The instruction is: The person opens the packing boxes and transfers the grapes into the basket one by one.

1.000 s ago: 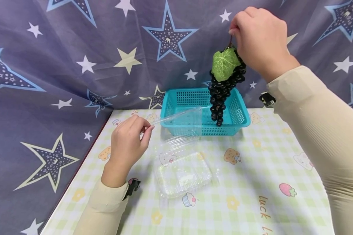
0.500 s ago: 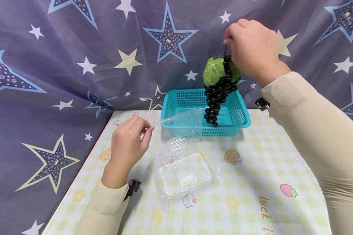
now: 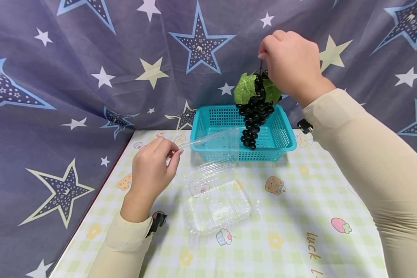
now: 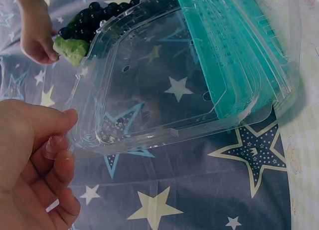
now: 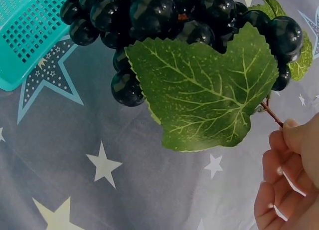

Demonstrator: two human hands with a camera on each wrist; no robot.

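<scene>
A bunch of black grapes (image 3: 255, 112) with green leaves (image 5: 204, 93) hangs from my right hand (image 3: 292, 65), whose thumb and finger pinch its brown stem (image 5: 271, 114). The bunch is in front of and above the turquoise basket (image 3: 208, 144), its lowest grapes overlapping the basket in the head view. My left hand (image 3: 153, 170) pinches the corner of the raised lid (image 4: 154, 80) of a clear plastic clamshell box (image 3: 217, 208). The box's base lies on the table with its lid tilted up. Glare makes the clear edges hard to trace.
The basket stands at the table's back edge, against a dark curtain (image 3: 125, 50) printed with stars. A checked tablecloth (image 3: 264, 251) with cartoon prints covers the table. The raised lid overlaps the basket's front left in the head view.
My right hand has moved left and down with the grapes, which have turned so that a second leaf shows. My left hand and the box have stayed in place.
</scene>
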